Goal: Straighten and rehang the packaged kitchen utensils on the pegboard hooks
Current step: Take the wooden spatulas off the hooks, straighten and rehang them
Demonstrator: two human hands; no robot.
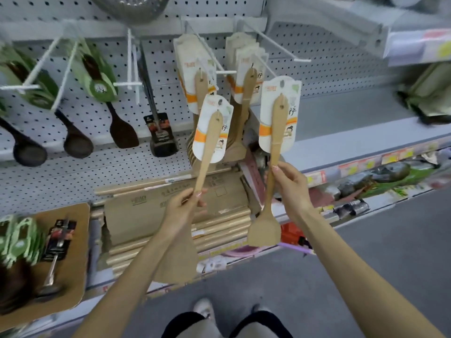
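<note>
Head view: both hands hold carded wooden spatulas upright in front of a white pegboard (329, 57). The left hand (188, 203) pinches the lower handle of the left wooden spatula (210, 142) between thumb and fingertips. Its blade is mostly hidden behind the left forearm. The right hand (290, 181) pinches the shaft of the right wooden spatula (277, 128) the same way, and its blade hangs in plain sight below the hand.

Each spatula carries a white and orange backing card, whose top sits close under a wire hook (266, 67). Blur hides whether either card hole is on a hook.

Behind them, two bunches of the same hung spatulas (244, 69) crowd the pegs, overlapping so their number cannot be counted. To the left hang dark ladles (78, 142) with green cards, blurred. A metal colander (131, 6) is cut off at the top edge. Below, on the shelf, lies a brown cardboard box (151, 215) with print too soft to read.
</note>
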